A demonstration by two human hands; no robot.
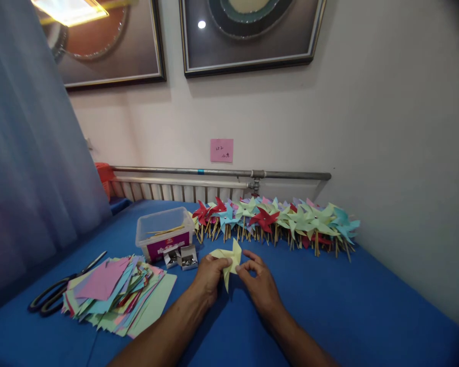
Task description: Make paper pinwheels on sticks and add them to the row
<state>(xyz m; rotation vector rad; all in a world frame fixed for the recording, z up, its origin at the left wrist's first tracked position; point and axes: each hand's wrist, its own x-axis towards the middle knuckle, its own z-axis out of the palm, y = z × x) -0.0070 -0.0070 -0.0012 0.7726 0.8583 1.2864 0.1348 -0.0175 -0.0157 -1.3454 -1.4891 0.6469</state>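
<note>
Over the blue counter [329,306], left hand [208,278] and right hand [258,283] with fingers pinched on a yellow paper pinwheel [229,257], stack of coloured paper [118,295] left, row of finished pinwheels [275,219] behind, small boxes of pins [180,256] nearby.

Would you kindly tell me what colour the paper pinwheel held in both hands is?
Pale yellow: the paper pinwheel shows best in the head view.

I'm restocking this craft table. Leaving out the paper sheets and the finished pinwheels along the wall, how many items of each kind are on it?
Scissors: 1
Clear plastic tub: 1
Small pin boxes: 2
Yellow pinwheel in both hands: 1
Total: 5
</note>
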